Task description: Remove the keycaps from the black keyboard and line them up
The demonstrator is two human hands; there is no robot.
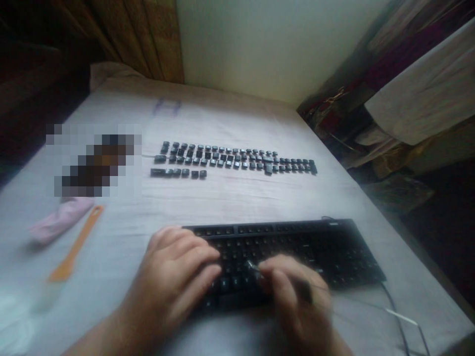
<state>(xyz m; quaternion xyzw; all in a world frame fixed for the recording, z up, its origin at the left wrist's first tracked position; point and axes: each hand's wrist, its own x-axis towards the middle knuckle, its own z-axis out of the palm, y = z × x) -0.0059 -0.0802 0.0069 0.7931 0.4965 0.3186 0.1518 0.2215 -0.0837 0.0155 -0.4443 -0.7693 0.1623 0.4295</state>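
A black keyboard (334,257) lies across the front of the cloth-covered surface, keys removed from its upper rows and lettered keys left along the lower rows. My left hand (181,272) holds the keyboard's left end, fingers and thumb bent over it. Above the lower keys, my right hand (297,296) is closed round a thin wire tool with a dark grip (305,290); blur hides its exact kind. A small shiny piece (253,266) shows at the right fingertips, too smeared to name.
Loose black keycaps (222,162) stand in rows beyond the keyboard. An orange spatula-like tool (76,247) and a pink cloth piece (63,220) lie at left, beside a pixelated patch. A cable (397,316) runs off the keyboard's right side. Hanging cloth (426,94) borders the right.
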